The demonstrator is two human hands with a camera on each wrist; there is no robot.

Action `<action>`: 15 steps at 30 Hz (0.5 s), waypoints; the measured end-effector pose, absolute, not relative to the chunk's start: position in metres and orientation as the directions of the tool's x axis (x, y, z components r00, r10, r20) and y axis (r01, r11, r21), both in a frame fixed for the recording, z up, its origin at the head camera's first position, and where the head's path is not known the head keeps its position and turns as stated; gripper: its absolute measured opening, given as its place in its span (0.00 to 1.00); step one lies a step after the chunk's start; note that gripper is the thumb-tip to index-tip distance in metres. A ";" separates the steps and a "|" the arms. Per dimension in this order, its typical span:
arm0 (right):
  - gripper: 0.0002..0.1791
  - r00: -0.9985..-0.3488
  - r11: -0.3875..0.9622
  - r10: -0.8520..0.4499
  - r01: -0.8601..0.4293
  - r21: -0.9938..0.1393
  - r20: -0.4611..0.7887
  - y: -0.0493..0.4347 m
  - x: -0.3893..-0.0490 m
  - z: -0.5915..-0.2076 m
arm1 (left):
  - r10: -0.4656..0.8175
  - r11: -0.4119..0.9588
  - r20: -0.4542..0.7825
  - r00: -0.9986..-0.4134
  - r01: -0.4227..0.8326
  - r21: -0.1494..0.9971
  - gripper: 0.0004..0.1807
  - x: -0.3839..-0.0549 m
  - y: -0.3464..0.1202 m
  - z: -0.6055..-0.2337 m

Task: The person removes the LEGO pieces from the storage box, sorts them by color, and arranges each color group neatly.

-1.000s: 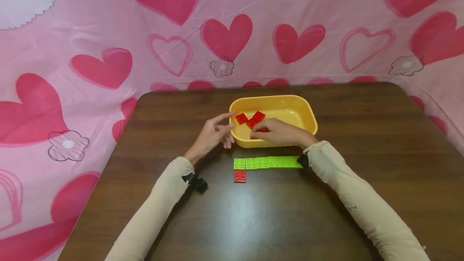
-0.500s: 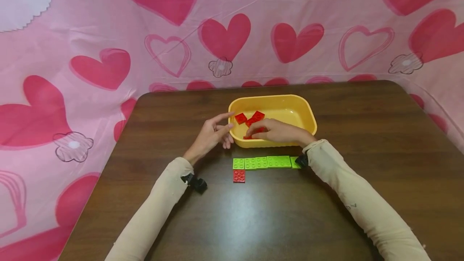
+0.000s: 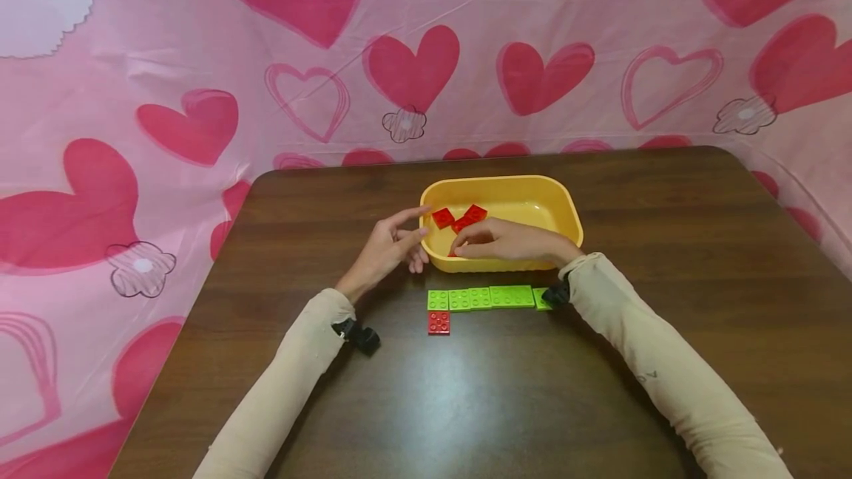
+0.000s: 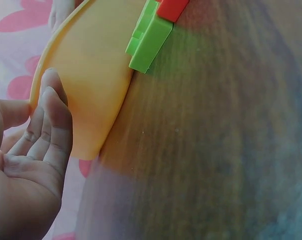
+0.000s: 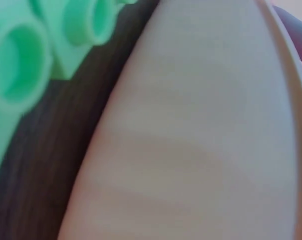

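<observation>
My right hand [image 3: 509,239] reaches into the yellow tub [image 3: 532,205], fingers bent down and thumb close to them. A sliver of a red brick [image 3: 453,253] shows at its fingertips; the rest is hidden. Farther back in the tub lie red bricks [image 3: 443,218], some overlapping. My left hand [image 3: 389,246] is at the tub's left end, index finger and thumb at the rim and the other fingers loosely bent outside. The left wrist view shows a fingertip against the tub's rim [image 4: 37,87]. Only the tub's side and green bricks [image 5: 21,65] appear in the right wrist view.
In front of the tub, a row of lime-green bricks [image 3: 511,296] runs left to right on the brown table [image 3: 433,405]. One red brick [image 3: 438,323] sits just below the row's left end. A pink heart-print cloth [image 3: 319,13] hangs behind the table.
The right hand's fingertips have shifted slightly left inside the tub, and less red shows under them. The left hand stays at the tub's left end.
</observation>
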State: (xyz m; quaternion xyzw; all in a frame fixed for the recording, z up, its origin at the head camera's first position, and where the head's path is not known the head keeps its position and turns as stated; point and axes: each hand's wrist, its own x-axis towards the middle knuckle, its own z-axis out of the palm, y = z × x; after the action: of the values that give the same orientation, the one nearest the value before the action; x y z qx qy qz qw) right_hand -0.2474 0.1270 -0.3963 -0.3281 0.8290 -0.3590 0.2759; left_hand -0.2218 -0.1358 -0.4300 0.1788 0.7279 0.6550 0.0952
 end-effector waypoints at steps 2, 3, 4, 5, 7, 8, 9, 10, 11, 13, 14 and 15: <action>0.20 -0.627 0.497 -0.756 -0.367 -0.787 -0.185 0.128 -0.249 -0.395 | 0.385 0.078 0.097 -0.918 0.137 0.987 0.25 -0.222 -0.136 -0.430; 0.18 -0.625 0.483 -0.762 -0.376 -0.791 -0.168 0.129 -0.250 -0.395 | 0.385 0.077 0.099 -0.917 0.139 0.987 0.26 -0.222 -0.136 -0.430; 0.17 -0.623 0.467 -0.768 -0.383 -0.797 -0.151 0.129 -0.250 -0.394 | 0.385 0.075 0.102 -0.917 0.142 0.987 0.26 -0.222 -0.136 -0.430; 0.15 -0.621 0.453 -0.772 -0.388 -0.803 -0.136 0.129 -0.251 -0.393 | 0.386 0.073 0.103 -0.917 0.142 0.987 0.26 -0.222 -0.136 -0.430; 0.14 -0.619 0.432 -0.777 -0.392 -0.812 -0.114 0.130 -0.251 -0.392 | 0.387 0.074 0.105 -0.916 0.144 0.987 0.26 -0.223 -0.136 -0.430; 0.13 -0.620 0.424 -0.777 -0.390 -0.818 -0.107 0.130 -0.251 -0.391 | 0.388 0.073 0.105 -0.916 0.144 0.987 0.26 -0.223 -0.136 -0.430; 0.13 -0.623 0.416 -0.776 -0.384 -0.824 -0.102 0.129 -0.250 -0.390 | 0.388 0.071 0.104 -0.916 0.143 0.987 0.26 -0.223 -0.136 -0.430; 0.13 -0.626 0.412 -0.774 -0.380 -0.828 -0.097 0.129 -0.249 -0.388 | 0.388 0.071 0.103 -0.916 0.141 0.987 0.26 -0.223 -0.136 -0.430; 0.13 -0.631 0.410 -0.770 -0.375 -0.831 -0.095 0.129 -0.248 -0.387 | 0.389 0.070 0.102 -0.916 0.140 0.988 0.26 -0.223 -0.136 -0.429; 0.14 -0.642 0.411 -0.759 -0.349 -0.843 -0.104 0.129 -0.247 -0.386 | 0.389 0.071 0.100 -0.916 0.138 0.988 0.26 -0.224 -0.137 -0.429; 0.14 -0.647 0.411 -0.754 -0.332 -0.849 -0.113 0.129 -0.246 -0.385 | 0.389 0.071 0.099 -0.916 0.137 0.988 0.26 -0.224 -0.137 -0.429; 0.15 -0.651 0.414 -0.749 -0.317 -0.853 -0.122 0.129 -0.246 -0.384 | 0.389 0.071 0.099 -0.916 0.137 0.988 0.26 -0.224 -0.137 -0.430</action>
State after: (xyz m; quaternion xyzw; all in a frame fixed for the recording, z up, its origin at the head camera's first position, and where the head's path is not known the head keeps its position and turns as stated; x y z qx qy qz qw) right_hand -0.2457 0.1287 -0.3839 -0.3323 0.8019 -0.4272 0.2530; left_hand -0.2239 -0.1372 -0.4297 0.1814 0.7253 0.6571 0.0961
